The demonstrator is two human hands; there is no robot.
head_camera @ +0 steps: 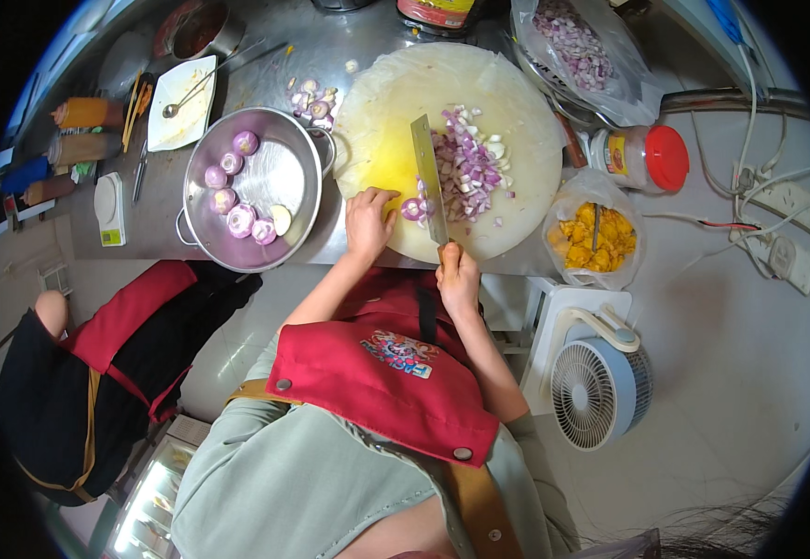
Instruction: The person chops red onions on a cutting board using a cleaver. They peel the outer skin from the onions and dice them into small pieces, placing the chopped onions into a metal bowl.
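Note:
My right hand [459, 279] grips the wooden handle of a cleaver [427, 171], its blade standing on edge on a round white cutting board [391, 98]. Right of the blade lies a heap of diced purple onion [471, 164]. On the blade's left side sits a partly cut piece of onion [413, 208]. My left hand [370, 222] rests at the board's near left edge, fingers bent, close to that piece; I see nothing held in it. To its left, a steel pot [286, 150] contains several peeled purple onions [240, 220] and a pale cut piece [281, 219].
Onion scraps [314, 103] lie behind the pot. A white plate [182, 105] holds a long spoon. At right are a bag of diced onion [572, 45], a red-lidded jar [663, 159], a bag of yellow marinated food [599, 237] and a fan [590, 395]. A co-worker [97, 363] stands left.

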